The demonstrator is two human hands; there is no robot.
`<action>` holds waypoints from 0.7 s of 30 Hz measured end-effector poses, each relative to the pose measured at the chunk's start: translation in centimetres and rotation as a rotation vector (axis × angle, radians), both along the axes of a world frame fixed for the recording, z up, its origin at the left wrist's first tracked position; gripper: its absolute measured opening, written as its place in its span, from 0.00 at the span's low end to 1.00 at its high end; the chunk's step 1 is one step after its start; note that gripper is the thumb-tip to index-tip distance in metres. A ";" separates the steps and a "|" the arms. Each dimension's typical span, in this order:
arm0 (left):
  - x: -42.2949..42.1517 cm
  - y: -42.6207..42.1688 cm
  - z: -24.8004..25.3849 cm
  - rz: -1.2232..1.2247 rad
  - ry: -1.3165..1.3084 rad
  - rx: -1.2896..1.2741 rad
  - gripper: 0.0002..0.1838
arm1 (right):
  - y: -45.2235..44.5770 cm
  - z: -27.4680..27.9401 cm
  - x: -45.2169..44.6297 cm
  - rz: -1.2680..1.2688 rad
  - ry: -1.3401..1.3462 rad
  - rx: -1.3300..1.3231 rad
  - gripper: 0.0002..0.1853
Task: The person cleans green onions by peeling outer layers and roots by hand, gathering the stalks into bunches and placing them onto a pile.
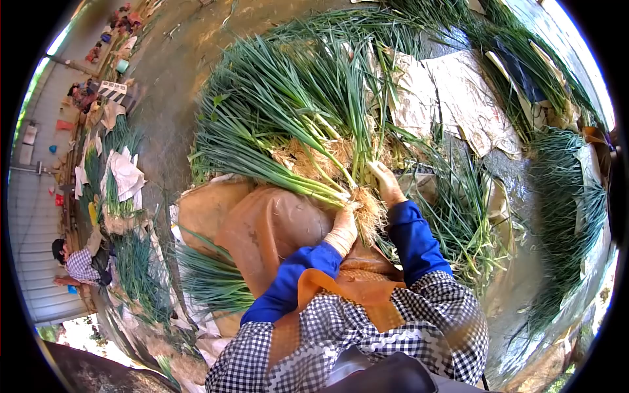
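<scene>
My left hand point(344, 228) is closed around the white root ends of a bunch of green onions point(298, 183), whose leaves point to the upper left. Close by, my right hand point(386, 183) is curled at the bases of other upright green onion stalks, thumb against them. Between the two hands hangs a tangle of pale brown roots point(371, 219). Just beyond lies a large pile of green onions point(282, 92), roots toward me. A brown apron point(278, 219) covers my knees below the bunch. Blue sleeve covers reach my wrists.
Loose green leaves and stalks point(458, 223) lie to my right beside flattened pale sacks point(468, 95). Another onion bundle point(213, 275) rests by my left knee. A long onion row point(557, 216) lines the right. A person in a checked shirt point(84, 265) is at far left.
</scene>
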State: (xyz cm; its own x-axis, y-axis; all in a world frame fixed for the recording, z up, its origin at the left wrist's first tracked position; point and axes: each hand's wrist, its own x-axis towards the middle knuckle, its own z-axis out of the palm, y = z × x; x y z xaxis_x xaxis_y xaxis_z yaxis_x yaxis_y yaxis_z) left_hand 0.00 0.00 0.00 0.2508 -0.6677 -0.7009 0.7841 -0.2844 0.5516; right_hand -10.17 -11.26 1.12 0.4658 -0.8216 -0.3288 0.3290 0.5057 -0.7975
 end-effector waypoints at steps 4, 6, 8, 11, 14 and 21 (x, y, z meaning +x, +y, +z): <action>1.3 -0.1 0.7 0.035 0.293 0.004 0.16 | 0.9 0.3 -0.4 -0.145 -0.298 0.152 0.11; 1.5 -0.2 1.2 0.033 0.348 0.042 0.16 | 1.2 0.9 -0.4 -0.174 -0.354 0.143 0.12; 1.6 -0.2 2.6 0.024 0.385 -0.009 0.17 | 1.8 4.2 0.1 -0.328 -0.374 0.332 0.13; 1.6 -0.2 4.0 -0.032 0.423 -0.044 0.19 | 1.4 1.5 -1.6 0.057 -0.077 -0.002 0.15; 1.6 -0.4 4.0 -0.076 0.523 -0.151 0.23 | 2.1 -1.8 -1.0 0.086 0.049 -0.102 0.14; 0.8 0.0 2.8 0.016 0.373 -0.143 0.19 | 5.5 1.5 0.5 -0.139 0.874 -0.490 0.14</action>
